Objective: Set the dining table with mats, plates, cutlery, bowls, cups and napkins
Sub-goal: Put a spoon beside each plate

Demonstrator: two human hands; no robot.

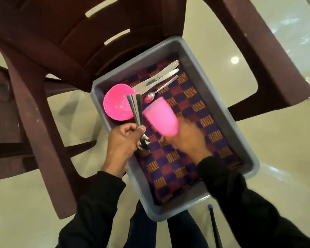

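Low in the frame's centre, my left hand [123, 140] was fisted tight round a bundle of cutlery [136, 111], handles fanned upward. Just right of it, my right hand [185, 140], blurred, gripped a pink cup [161, 116] over the checked mat [183, 140] lining the grey tray [247, 136]. Farther up, a pink bowl [117, 102] sat in the tray's upper-left corner, with a spoon [159, 91] and knives [157, 76] beyond, against a brown chair [61, 42].

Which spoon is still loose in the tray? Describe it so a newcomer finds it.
Find the grey tray on the maroon chair. At its far end, on the checked mat, lies a spoon beside two knives. It is the only piece with a round bowl, next to the pink cup.
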